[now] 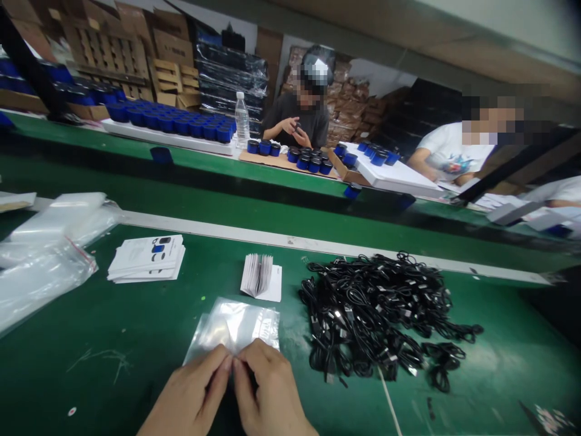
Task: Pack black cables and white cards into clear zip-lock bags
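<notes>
My left hand (193,387) and right hand (270,387) meet, fingertips pinched closed on the near edge of clear plastic bags (242,321), likely to control slippery film. Ahead of my fingers sit folded leaflets (257,280); rightward, coiled black cables (367,309), seemingly within easy reach.

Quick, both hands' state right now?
Left hand: closed, pinching a clear plastic bag at its near edge.
Right hand: closed, pinching there too, close beside the left.

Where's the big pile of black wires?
In the head view, the black wires are heaped on the green tabletop, right of the right hand and the clear bags it touches.
</notes>
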`<state>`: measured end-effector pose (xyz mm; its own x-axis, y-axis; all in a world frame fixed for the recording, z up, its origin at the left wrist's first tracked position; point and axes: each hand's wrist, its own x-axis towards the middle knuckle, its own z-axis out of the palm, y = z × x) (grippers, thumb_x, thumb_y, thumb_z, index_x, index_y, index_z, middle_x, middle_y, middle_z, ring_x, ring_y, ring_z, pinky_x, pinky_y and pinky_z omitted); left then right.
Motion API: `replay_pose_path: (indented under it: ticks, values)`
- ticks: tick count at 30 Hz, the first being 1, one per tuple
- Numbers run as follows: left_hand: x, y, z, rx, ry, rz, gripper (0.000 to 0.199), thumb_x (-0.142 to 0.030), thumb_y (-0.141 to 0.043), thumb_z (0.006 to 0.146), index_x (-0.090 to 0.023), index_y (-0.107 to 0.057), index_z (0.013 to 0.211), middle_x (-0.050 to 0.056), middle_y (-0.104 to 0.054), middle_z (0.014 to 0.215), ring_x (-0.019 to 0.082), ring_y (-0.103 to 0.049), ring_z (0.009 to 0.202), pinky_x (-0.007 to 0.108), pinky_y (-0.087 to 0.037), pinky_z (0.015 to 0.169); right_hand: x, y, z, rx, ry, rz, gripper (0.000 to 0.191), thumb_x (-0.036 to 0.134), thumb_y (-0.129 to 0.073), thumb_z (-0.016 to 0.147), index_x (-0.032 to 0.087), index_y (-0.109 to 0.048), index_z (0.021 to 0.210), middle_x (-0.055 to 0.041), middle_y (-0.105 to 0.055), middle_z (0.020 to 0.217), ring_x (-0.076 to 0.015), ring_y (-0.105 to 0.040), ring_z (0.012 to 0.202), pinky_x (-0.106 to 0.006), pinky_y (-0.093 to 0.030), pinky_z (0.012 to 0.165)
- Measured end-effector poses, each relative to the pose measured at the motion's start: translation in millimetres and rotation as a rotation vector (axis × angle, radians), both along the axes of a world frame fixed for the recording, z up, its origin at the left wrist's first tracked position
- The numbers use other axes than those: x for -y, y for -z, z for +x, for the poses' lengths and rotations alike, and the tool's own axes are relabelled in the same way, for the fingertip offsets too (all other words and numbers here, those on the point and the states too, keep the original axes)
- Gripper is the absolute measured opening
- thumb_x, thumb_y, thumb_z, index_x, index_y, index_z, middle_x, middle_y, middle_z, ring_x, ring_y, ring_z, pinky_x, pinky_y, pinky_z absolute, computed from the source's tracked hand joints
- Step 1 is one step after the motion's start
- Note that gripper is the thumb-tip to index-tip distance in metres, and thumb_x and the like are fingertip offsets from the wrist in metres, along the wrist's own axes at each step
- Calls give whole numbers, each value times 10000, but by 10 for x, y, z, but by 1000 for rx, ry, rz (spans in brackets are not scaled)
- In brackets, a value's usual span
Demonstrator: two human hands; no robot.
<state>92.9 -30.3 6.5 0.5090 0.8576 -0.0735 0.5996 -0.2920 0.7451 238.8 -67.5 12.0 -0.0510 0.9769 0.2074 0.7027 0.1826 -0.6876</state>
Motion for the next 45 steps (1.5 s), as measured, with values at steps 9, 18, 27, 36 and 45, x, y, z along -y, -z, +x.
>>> replay_pose_path:
  ticks: [9, 18, 27, 36, 45]
  values:
    - [44, -54, 27, -126, 30, 356, 303, -212, -371, 879, -235, -388, 578, -63, -543, 506, 85, -551, 436, 160, -403, 452, -37, 22, -41, 237, -10, 165, 212, 147, -373, 844, 204, -492, 678, -21, -576, 614, -162, -522, 525, -286, -275, 522]
    - [-89, -45, -82, -357, -112, 487, 261, -232, -428, 803, -235, -483, 548, -52, -523, 472, 127, -528, 424, 238, -348, 468, -95, 52, -13, 354, 93, 57, 209, 93, -442, 795, 196, -512, 627, -17, -585, 557, -174, -553, 481, -296, -278, 533]
    - [-158, -50, -64, -323, -102, 228, 281, -262, -366, 828, -239, -445, 560, -68, -491, 429, 110, -521, 386, 191, -340, 424, -655, -257, 516, -280, 338, -264, 320, 407, -555, 835, 148, -495, 1013, -37, -611, 795, -170, -595, 584, -290, -441, 620]
    - [-202, -79, -92, -250, -140, 44, 337, -375, -290, 867, -248, -397, 573, -61, -520, 445, 119, -550, 414, 198, -380, 442, -813, -23, 642, -417, 246, -364, 244, 344, -461, 860, 173, -536, 702, -28, -639, 583, -145, -607, 443, -227, -471, 444]
    - [-355, -142, -165, 61, -383, -80, 400, -536, -357, 870, -244, -478, 626, -56, -603, 526, 127, -596, 490, 192, -467, 491, -40, -259, 342, -16, 43, 20, 198, 207, -412, 860, 203, -541, 710, -3, -575, 605, -132, -538, 508, -231, -354, 495]
